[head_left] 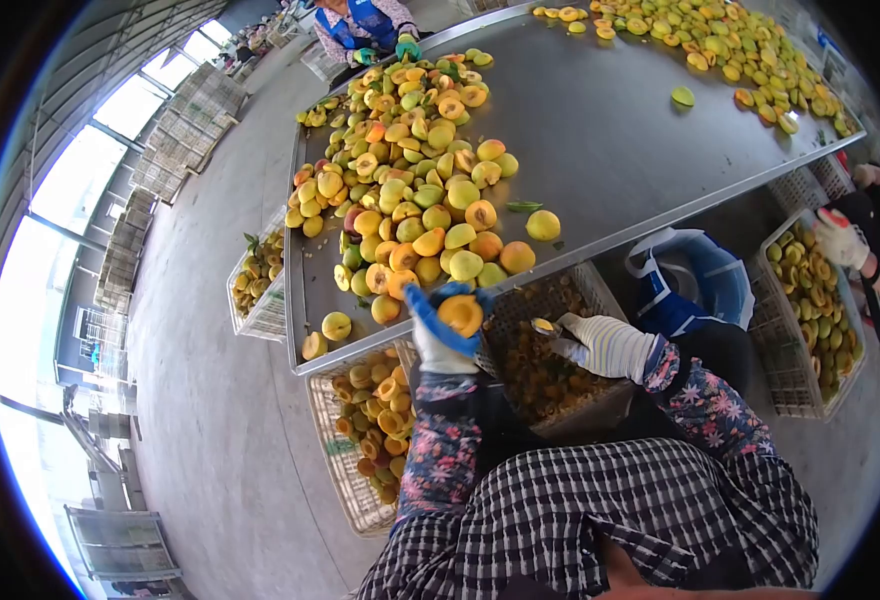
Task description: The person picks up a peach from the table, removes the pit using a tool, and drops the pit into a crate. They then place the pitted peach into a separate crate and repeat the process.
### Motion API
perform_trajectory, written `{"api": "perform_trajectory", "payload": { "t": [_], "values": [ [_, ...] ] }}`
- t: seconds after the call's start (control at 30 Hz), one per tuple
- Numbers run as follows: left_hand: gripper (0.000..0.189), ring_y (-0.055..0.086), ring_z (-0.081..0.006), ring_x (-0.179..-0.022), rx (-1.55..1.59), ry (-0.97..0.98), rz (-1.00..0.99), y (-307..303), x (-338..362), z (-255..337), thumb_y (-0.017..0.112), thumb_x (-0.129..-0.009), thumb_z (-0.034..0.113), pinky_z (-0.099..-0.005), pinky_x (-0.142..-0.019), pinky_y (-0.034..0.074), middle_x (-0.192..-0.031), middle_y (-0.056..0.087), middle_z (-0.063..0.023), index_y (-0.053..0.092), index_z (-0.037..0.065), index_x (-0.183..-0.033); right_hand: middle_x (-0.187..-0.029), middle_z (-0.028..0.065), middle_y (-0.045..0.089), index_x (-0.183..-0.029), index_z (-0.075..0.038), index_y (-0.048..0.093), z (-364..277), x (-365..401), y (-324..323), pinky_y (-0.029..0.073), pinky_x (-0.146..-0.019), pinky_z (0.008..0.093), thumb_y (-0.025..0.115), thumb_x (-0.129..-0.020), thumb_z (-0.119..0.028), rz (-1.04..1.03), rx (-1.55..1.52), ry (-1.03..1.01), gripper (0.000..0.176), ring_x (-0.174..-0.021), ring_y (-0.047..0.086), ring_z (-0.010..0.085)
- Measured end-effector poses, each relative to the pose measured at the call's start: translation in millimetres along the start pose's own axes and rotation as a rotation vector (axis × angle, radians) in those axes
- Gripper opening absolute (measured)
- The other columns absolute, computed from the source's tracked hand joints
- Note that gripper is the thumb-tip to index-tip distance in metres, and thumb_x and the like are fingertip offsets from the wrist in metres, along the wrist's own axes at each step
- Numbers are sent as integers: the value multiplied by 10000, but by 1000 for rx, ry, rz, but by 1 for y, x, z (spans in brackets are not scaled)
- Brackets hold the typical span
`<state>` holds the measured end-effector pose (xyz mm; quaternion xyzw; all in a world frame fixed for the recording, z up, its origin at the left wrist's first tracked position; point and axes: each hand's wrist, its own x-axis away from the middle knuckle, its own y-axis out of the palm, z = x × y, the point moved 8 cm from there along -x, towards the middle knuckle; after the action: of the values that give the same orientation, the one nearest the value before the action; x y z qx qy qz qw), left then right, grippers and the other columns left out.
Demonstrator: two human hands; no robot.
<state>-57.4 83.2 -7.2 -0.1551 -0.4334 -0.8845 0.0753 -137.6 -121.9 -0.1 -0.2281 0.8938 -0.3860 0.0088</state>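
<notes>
My left hand (444, 335), in a blue-coated white glove, is closed around a halved yellow peach (460, 315), its hollow cut face turned up. It is just off the near edge of the metal table (600, 150). My right hand (605, 347), in a striped white glove, is closed on a small tool (566, 347) with a yellowish piece at its tip (543, 326); its exact kind is hard to make out. Below this hand stands a crate (610, 290) with brown pits and scraps (540, 385). Many peaches, whole and halved (425, 190), are heaped on the table.
A crate of peach halves (345, 490) stands below my left arm, and another (235, 300) beside the table. At right are a blue-and-white bucket-like bag (735, 290), a full crate (775, 385) and a co-worker's gloved hand (840, 238). Another person (365, 25) works at the far end.
</notes>
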Motion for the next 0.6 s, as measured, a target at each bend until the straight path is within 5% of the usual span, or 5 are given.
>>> {"api": "perform_trajectory", "payload": {
  "t": [0.1,0.17,0.4,0.53,0.6],
  "values": [
    [589,615,-307,-792,-248,208,20,-47,6,68,484,-921,612,-452,-745,552,-853,627,-137,583,31,-909,-789,254,639,-1343,-63,413,0,2,9,494,-699,481,502,-963,-344,-117,90,45,481,-786,631,428],
    [588,609,-296,-798,-301,358,219,-79,20,111,473,-926,612,-446,-748,552,-841,625,-131,586,38,-859,-777,236,644,-1413,-111,339,5,1,15,496,-684,488,486,-962,-327,-171,158,61,521,-767,636,418],
    [520,622,-310,-836,-40,274,197,-99,31,114,518,-935,555,-478,-784,548,-841,640,-117,606,46,-874,-771,192,655,-1355,-119,442,7,-11,34,508,-675,479,512,-919,-262,-246,394,-7,464,-744,646,384],
    [519,632,-283,-727,-261,411,245,-104,36,142,524,-949,522,-391,-734,556,-808,643,-127,610,19,-852,-782,206,656,-1353,-84,417,3,-12,27,508,-695,478,505,-925,-277,-184,334,22,478,-765,647,387],
    [511,648,-263,-766,-794,491,474,-139,38,184,535,-952,479,-343,-742,536,-846,657,-136,646,-20,-969,-810,195,667,-1341,-87,423,8,-9,26,511,-711,470,502,-930,-274,-221,348,65,458,-782,652,382]
  ]
}}
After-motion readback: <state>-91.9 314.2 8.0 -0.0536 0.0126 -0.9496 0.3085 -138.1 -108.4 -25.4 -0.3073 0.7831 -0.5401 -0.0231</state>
